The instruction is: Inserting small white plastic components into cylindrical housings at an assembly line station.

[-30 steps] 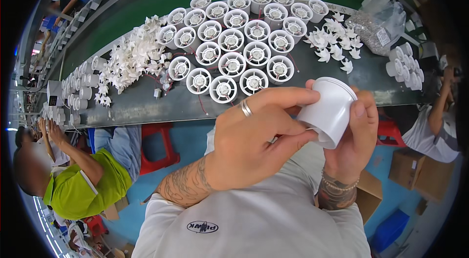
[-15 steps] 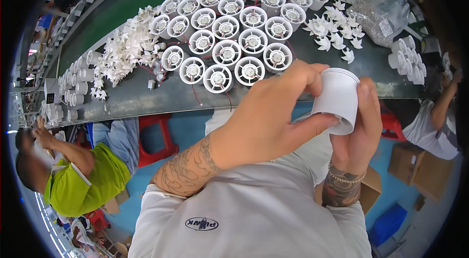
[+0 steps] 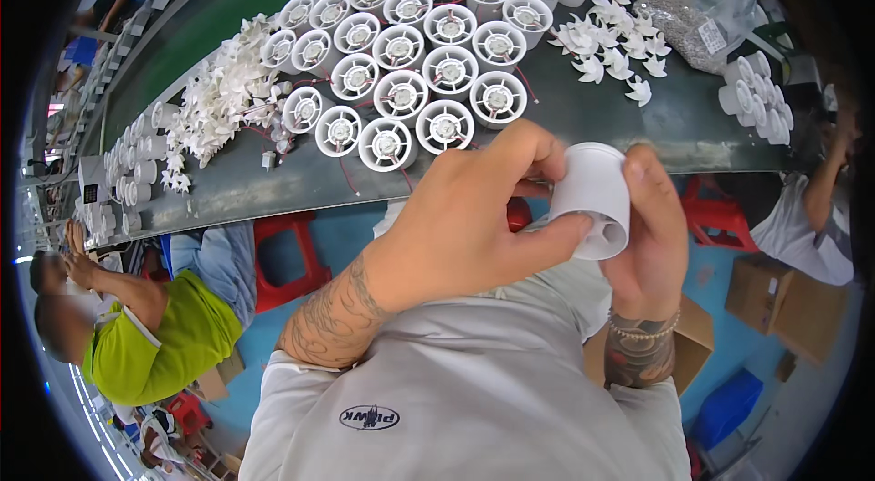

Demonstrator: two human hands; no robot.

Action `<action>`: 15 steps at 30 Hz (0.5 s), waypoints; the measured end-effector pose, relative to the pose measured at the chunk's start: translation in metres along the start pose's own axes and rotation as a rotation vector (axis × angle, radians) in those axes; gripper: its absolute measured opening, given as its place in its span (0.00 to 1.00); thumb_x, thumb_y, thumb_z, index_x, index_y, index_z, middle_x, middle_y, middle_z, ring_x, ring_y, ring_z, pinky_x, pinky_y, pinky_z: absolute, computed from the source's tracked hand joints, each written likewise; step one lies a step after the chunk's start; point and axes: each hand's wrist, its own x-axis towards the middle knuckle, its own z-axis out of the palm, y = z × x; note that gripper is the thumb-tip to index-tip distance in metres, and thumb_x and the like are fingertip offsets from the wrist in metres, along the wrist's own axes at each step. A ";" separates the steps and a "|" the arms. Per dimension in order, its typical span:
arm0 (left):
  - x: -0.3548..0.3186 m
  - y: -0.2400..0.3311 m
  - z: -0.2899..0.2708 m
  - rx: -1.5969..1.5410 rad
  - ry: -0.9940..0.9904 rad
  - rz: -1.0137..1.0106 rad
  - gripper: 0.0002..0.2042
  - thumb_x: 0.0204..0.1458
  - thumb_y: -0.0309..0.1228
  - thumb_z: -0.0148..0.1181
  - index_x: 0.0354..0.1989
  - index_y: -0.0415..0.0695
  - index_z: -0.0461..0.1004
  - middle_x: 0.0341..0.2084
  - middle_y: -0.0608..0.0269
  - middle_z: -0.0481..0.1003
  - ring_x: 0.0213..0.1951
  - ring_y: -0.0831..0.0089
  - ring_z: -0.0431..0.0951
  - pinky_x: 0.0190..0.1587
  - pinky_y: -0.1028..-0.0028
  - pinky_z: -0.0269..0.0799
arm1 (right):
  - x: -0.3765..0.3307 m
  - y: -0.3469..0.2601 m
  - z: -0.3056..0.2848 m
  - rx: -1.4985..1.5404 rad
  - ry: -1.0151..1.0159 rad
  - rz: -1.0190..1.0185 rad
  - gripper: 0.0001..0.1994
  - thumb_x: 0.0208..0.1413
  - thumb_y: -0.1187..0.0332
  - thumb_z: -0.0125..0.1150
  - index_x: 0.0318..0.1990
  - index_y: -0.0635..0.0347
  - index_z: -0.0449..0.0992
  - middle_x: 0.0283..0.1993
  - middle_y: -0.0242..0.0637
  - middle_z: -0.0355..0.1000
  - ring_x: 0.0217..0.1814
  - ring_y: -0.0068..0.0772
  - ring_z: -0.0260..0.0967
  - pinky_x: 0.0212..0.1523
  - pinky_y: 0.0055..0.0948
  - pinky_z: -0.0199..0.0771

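Note:
Between my two hands, above my lap and just in front of the bench edge, is a white plastic cylindrical housing [image 3: 592,182]. Its open end tilts down toward me, and part of its inside shows. My left hand [image 3: 488,217] is closed on its left side, with the thumb at the lower rim and the fingers near the top. My right hand [image 3: 652,230] wraps round the right side. Beyond my left hand, several white round fan housings [image 3: 401,94] with spoked centres stand on the bench, some with thin red wires.
White impellers lie in a large pile [image 3: 223,94] at left and a smaller group [image 3: 611,39] at right. A clear bag of small parts [image 3: 684,30] and stacked white cups [image 3: 756,98] are farther right. A person in a green shirt [image 3: 164,335] sits at left beside a red stool [image 3: 290,258].
Both hands have shifted a little left and down with the white housing, and its open end now shows more of the inside. The view has also moved slightly.

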 end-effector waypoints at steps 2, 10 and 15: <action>-0.003 -0.002 0.005 -0.003 -0.005 -0.021 0.23 0.42 0.29 0.72 0.42 0.36 0.66 0.42 0.52 0.76 0.46 0.68 0.79 0.50 0.68 0.76 | -0.004 0.004 -0.004 0.044 0.031 0.046 0.07 0.62 0.67 0.54 0.33 0.58 0.71 0.33 0.32 0.72 0.35 0.21 0.69 0.37 0.23 0.70; 0.005 -0.002 0.006 0.109 -0.112 -0.021 0.24 0.40 0.31 0.72 0.43 0.35 0.67 0.35 0.55 0.77 0.38 0.64 0.82 0.46 0.68 0.79 | -0.006 0.011 -0.028 0.040 0.047 0.071 0.06 0.63 0.67 0.52 0.35 0.58 0.69 0.37 0.37 0.73 0.38 0.28 0.72 0.40 0.30 0.74; 0.010 -0.004 0.010 0.092 -0.110 -0.041 0.23 0.41 0.32 0.70 0.43 0.36 0.68 0.36 0.53 0.77 0.39 0.62 0.82 0.45 0.69 0.79 | -0.005 0.010 -0.029 0.059 0.024 0.050 0.06 0.63 0.66 0.51 0.38 0.58 0.67 0.40 0.42 0.73 0.42 0.35 0.74 0.41 0.35 0.78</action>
